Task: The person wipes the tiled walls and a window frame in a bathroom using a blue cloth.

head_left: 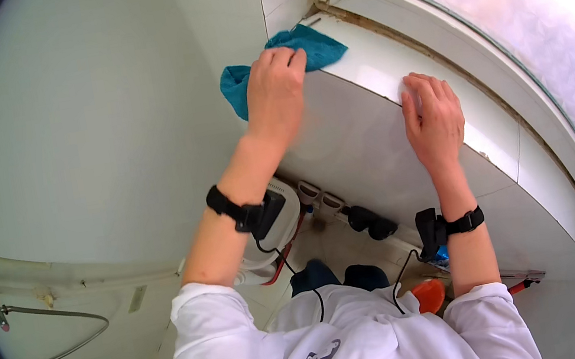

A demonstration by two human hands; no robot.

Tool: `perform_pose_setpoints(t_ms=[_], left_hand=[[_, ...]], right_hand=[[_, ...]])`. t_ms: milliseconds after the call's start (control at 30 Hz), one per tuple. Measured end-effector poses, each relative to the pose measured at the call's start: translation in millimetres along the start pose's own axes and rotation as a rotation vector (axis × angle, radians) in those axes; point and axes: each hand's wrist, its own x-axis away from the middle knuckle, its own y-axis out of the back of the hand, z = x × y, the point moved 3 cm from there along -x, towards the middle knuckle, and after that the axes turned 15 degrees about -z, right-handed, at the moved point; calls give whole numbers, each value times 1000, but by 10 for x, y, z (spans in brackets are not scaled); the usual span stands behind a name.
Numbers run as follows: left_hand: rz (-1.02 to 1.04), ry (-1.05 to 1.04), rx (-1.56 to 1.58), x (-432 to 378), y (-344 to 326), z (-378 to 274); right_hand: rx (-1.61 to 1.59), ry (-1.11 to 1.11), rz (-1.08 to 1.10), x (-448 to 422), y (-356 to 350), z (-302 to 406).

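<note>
My left hand (pixel 278 91) grips a teal cloth (pixel 320 47) at the left end of the white tiled window sill (pixel 366 74). Part of the cloth lies on the sill, and another part hangs out on the left side of the hand. My right hand (pixel 435 114) rests at the sill's front edge, further right, with its fingers curled over a small pale thing that is mostly hidden. What that thing is, I cannot tell. Above the sill stands a white-framed window (pixel 512 31) with patterned glass; its lower joint is brown with dirt.
Below the sill, slippers (pixel 370 222) sit in a wall rack beside a white lidded container (pixel 276 215). An orange basin (pixel 429 296) stands near my body. A metal shower hose (pixel 89 315) hangs at the lower left. Cables run from both wrist straps.
</note>
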Motion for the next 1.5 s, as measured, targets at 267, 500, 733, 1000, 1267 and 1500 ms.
perform_pose_setpoints(t_ms=[267,500,733,1000,1267,1500], left_hand=[[260,87,-27,-279,-324,167],[-465,514,333,708,-399,-141],[-181,840,504,1923,-1044,-1579],[-329,842,249,1429,-987,-196],[-463,930,239,1229,-913,-104],[-454,548,284,941,-774,-177]], right_hand=[[58,20,12,12,-44,25],[96,12,-9,4,-44,49],[120,41,10,17,-72,55],[138,85,12,28,-67,38],[157,105,16,-4,-140,79],[179,137,8,-2,-103,60]])
